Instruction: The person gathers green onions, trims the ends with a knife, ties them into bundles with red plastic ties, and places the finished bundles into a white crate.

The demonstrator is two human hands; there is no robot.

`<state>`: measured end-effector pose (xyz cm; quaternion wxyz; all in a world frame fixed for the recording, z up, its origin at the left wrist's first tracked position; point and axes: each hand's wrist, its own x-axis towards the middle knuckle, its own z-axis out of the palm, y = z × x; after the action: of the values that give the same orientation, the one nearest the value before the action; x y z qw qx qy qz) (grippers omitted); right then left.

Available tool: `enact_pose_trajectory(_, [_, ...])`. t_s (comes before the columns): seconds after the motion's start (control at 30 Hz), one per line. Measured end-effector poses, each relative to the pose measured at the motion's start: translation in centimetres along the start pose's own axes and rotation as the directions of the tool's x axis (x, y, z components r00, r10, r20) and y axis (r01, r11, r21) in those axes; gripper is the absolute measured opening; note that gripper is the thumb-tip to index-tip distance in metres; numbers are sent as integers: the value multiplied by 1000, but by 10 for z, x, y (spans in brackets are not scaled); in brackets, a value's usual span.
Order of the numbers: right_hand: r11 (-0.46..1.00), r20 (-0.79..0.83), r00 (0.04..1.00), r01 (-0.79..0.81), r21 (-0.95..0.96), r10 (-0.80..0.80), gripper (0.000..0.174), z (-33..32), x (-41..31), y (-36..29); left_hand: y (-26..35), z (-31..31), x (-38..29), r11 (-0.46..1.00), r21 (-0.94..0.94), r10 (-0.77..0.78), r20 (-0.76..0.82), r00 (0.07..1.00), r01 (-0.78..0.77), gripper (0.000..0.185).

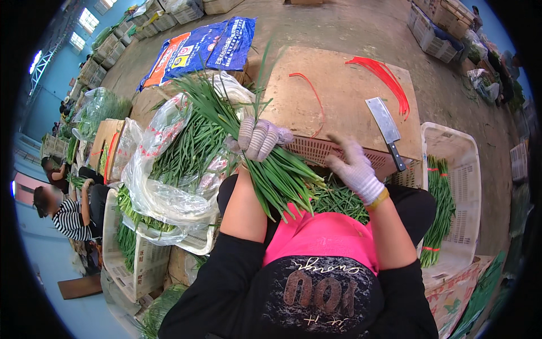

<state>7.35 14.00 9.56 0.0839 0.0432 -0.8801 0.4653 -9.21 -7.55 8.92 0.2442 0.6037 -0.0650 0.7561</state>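
Note:
My left hand (259,139), in a striped knit glove, is closed around a bunch of long green garlic chives (281,173) above my lap. To the right, my right hand (353,167), gloved too, is held with its fingers apart and nothing in them. Just beyond it is a wooden board (309,63) on a plastic crate. On the board lie a cleaver (383,120) with a black handle, a sheaf of red ties (383,76) and a single red tie (315,95). More loose chives (190,146) fill an open plastic bag (169,207) at my left.
A white crate (461,203) at my right holds chive bundles (440,203) bound with red ties. A blue printed sack (203,48) lies beyond the bag. Another crate (135,271) with greens stands at the left, near a seated person (74,218) in a striped shirt.

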Motion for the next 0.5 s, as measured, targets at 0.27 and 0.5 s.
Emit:
enact_pose_trajectory(0.27, [790,342,896,-421,446,284,25,38,32,-24,-14,12,6,1000,15,-5,-176,984,8,17])
enact_pose_trajectory(0.5, [156,215,819,-345,926,533,14,56,6,8,-9,11,-3,998,57,37,-304,952,-20,19])
